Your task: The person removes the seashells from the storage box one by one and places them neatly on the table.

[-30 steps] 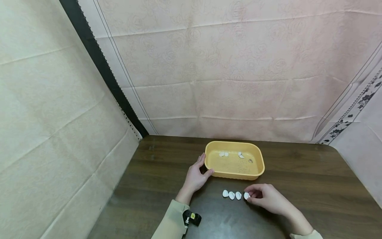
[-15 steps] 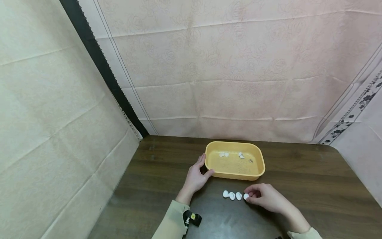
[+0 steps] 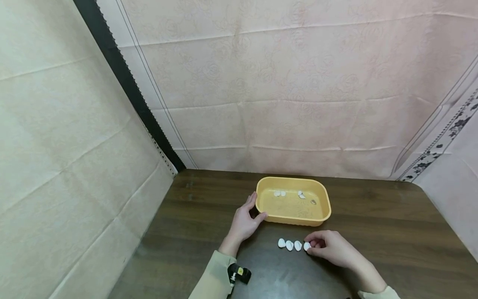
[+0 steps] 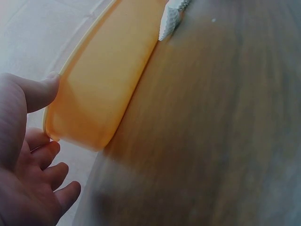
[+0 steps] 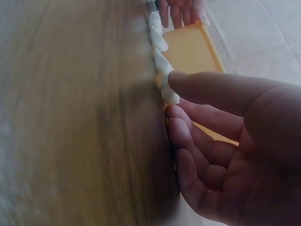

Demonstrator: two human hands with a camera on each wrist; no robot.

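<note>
My left hand (image 3: 244, 224) holds the near left corner of a yellow plastic tray (image 3: 298, 221), thumb at the near rim and fingers along the left side. In front of the tray, a short row of white ribbed seashells (image 3: 289, 245) lies on the table. At the row's right end my right hand (image 3: 336, 249) pinches another white seashell (image 5: 170, 90) between thumb and fingers, low over the wood. A narrow gap separates it from its neighbour in the head view. The right wrist view shows the row running from the held shell towards the left hand.
Inside the tray lie several small pale shells (image 3: 280, 193) and one darker shell (image 3: 313, 202). The brown wooden table (image 3: 179, 232) meets a pale patterned cloth (image 3: 284, 104) behind. A black wrist camera (image 3: 240, 274) sits on the left wrist.
My right hand has slid its seashell slightly left, closer to the row. The left hand and the tray stay in place.
</note>
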